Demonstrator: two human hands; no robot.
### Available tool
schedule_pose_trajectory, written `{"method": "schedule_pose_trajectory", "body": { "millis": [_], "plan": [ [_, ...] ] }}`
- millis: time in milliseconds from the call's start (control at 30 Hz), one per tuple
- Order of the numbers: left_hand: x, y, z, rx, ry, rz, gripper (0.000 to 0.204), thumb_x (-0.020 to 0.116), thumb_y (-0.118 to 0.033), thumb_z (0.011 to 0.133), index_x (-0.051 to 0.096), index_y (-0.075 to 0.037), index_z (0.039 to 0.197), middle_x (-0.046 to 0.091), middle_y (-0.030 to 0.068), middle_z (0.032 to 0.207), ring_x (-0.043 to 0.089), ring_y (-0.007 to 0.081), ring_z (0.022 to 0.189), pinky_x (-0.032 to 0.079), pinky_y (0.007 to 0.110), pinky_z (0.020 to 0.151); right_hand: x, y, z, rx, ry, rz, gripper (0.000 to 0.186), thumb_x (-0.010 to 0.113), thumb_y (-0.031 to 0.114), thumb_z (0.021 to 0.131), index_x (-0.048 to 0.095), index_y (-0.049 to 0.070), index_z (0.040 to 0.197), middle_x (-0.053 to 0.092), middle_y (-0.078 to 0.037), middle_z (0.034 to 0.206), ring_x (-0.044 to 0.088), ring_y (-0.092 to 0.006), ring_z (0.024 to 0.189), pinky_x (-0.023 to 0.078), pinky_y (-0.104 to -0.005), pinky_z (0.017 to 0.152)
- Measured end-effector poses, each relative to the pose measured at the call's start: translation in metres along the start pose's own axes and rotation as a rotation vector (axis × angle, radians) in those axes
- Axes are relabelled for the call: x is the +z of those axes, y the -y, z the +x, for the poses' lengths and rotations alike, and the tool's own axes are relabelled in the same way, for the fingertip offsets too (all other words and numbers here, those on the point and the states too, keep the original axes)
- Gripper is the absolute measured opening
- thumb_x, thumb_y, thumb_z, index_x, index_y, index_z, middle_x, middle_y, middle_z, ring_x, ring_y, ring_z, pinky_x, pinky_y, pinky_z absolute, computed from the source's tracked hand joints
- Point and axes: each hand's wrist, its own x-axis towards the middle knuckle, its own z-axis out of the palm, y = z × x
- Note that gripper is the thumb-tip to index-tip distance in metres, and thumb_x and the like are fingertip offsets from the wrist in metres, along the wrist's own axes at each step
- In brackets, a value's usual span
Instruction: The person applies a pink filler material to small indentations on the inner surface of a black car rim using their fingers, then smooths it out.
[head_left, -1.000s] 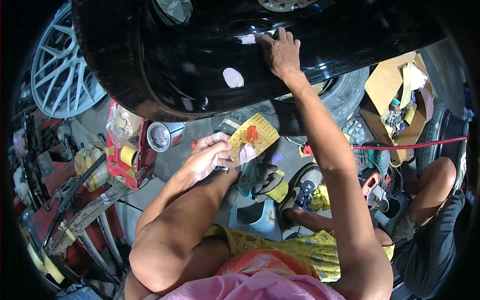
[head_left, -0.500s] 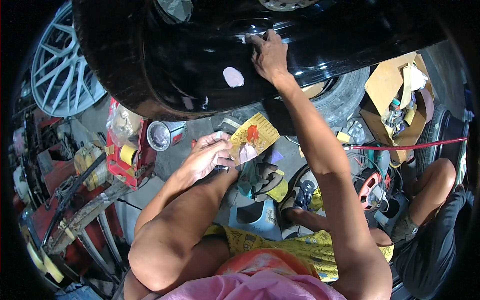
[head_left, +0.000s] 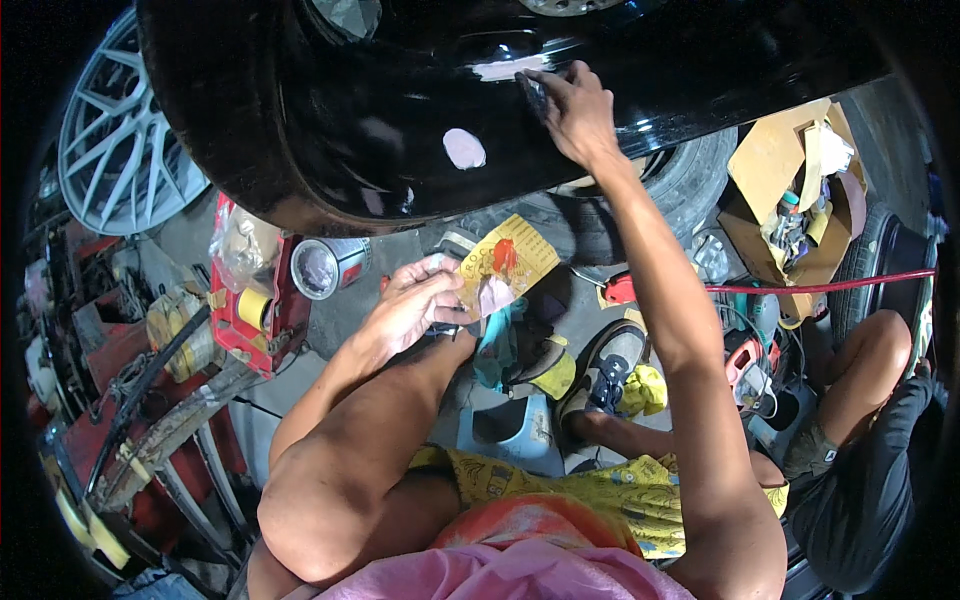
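My left hand (head_left: 412, 300) grips a yellow printed card (head_left: 530, 262) that carries a red dab and a pale pink blob of putty (head_left: 494, 294). At the far side, my right hand (head_left: 583, 115) pinches a dark, flat spreader (head_left: 536, 97) close to the glossy black car panel (head_left: 380, 90). Just left of and above those fingers, a wet-looking pale pink streak (head_left: 510, 68) lies across the panel. A rounded pink patch (head_left: 464, 149) sits lower on the same surface, with smaller pale marks near the lower edge.
An open can (head_left: 318, 270) stands beside a red tray (head_left: 255, 310) holding a tape roll. A grey wheel rim (head_left: 130, 140) is at far left. Tyres lie behind the panel. A cardboard box (head_left: 790, 190), a red hose (head_left: 820, 287) and another person's leg (head_left: 860, 385) are at right.
My right hand has moved right and slightly nearer, uncovering the pink streak and the dark spreader. The left hand with the card stays nearly still.
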Motion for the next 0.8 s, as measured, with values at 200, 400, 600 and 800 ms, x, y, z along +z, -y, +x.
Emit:
{"method": "schedule_pose_trajectory", "body": {
  "millis": [200, 400, 600, 800],
  "plan": [
    [0.000, -0.008, -0.004, 0.049, -0.041, -0.019, 0.009, 0.059, -0.003, 0.094, 0.058, -0.004, 0.103, 0.067, 0.0046, 0.088, 0.070, 0.0124, 0.071, 0.064, 0.035, 0.070, -0.103, 0.031, -0.076, -0.263, 0.082, 0.486, 0.036, 0.056, 0.007, 0.084, 0.074, 0.015, 0.115, 0.042, -0.007, 0.081, 0.045, -0.0225, 0.079, 0.037, -0.0373, 0.072],
    [0.022, -0.014, -0.002, 0.071, -0.039, 0.031, 0.010, 0.058, -0.003, 0.094, 0.059, -0.001, 0.104, 0.068, 0.0080, 0.094, 0.072, 0.0160, 0.077, 0.065, 0.036, 0.072, -0.135, 0.054, -0.131, -0.448, 0.348, 0.409, 0.049, 0.061, 0.010, 0.081, 0.067, 0.022, 0.128, 0.039, -0.006, 0.089, 0.041, -0.0228, 0.084, 0.033, -0.0370, 0.073],
    [0.026, -0.017, 0.001, 0.080, -0.032, 0.041, 0.012, 0.056, -0.002, 0.096, 0.056, 0.001, 0.107, 0.066, 0.0144, 0.103, 0.072, 0.0256, 0.090, 0.064, 0.038, 0.075, -0.132, 0.067, -0.141, -0.500, 0.366, 0.312, 0.057, 0.071, 0.014, 0.074, 0.063, 0.021, 0.130, 0.041, -0.005, 0.094, 0.044, -0.0232, 0.094, 0.033, -0.0387, 0.077],
    [0.017, -0.010, 0.001, 0.124, -0.099, -0.021, 0.010, 0.057, 0.000, 0.093, 0.059, -0.001, 0.104, 0.069, 0.0131, 0.098, 0.073, 0.0230, 0.084, 0.064, 0.036, 0.073, -0.141, 0.046, -0.126, -0.228, 0.400, 0.669, 0.039, 0.054, -0.001, 0.082, 0.072, 0.012, 0.113, 0.043, -0.006, 0.090, 0.047, -0.0219, 0.089, 0.039, -0.0381, 0.078]
  ]
}}
